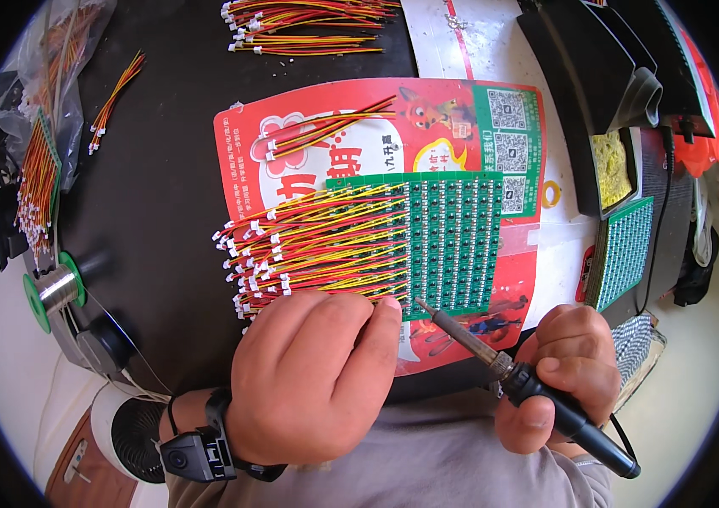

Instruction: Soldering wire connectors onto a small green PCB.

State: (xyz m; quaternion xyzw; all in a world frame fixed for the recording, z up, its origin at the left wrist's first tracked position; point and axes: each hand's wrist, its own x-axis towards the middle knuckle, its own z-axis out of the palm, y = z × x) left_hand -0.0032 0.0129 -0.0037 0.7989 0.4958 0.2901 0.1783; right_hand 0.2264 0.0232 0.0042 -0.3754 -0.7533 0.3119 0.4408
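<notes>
A green circuit board panel with rows of small parts lies in front of me. Red, yellow and black wires with white connectors lie across its left half, their connectors hanging past its left edge. My left hand is closed low over these wires, thumb and fingers pinched near the board's lower edge; what they grip is hidden. Pen-like in my right hand is a soldering iron with a black handle. Its tip points up-left at the board's lower part, just right of my left thumb; contact is unclear.
A printed red sheet lies under the board, with loose wires on it. More wires lie at the back. At left stand a solder spool and bagged wires. At right are stacked green boards and a yellow sponge.
</notes>
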